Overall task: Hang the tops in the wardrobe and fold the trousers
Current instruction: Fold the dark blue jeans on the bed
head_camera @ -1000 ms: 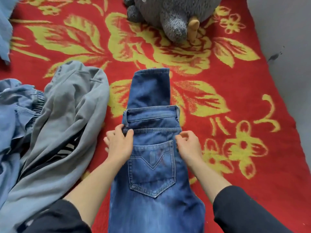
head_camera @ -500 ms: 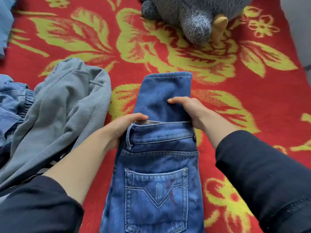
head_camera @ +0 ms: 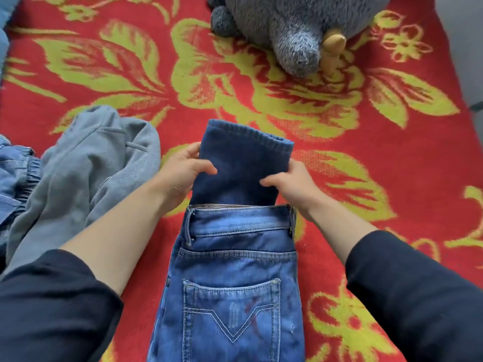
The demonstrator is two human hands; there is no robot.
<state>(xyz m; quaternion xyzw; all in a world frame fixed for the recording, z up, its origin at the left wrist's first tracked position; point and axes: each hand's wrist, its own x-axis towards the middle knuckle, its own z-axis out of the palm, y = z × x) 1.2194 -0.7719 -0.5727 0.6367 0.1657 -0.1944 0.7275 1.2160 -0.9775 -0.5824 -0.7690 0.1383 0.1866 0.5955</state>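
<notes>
Blue jeans (head_camera: 235, 270) lie folded lengthwise on the red and yellow blanket (head_camera: 392, 165), back pocket up. Their doubled-over leg end (head_camera: 243, 163) sticks out past the waistband. My left hand (head_camera: 180, 176) grips the left edge of that leg end, thumb on top. At the right edge my right hand (head_camera: 292, 184) pinches it, thumb on the denim. The leg end is lifted a little off the blanket.
A grey garment (head_camera: 86, 173) lies crumpled to the left, with light blue clothes (head_camera: 15, 173) beyond it at the frame edge. A grey plush toy (head_camera: 292, 30) sits at the far middle. A grey wall or floor strip (head_camera: 465, 35) borders the blanket on the right.
Both hands moved forward from the waistband area to the protruding leg end and took hold of its two edges. The view has shifted closer and forward.
</notes>
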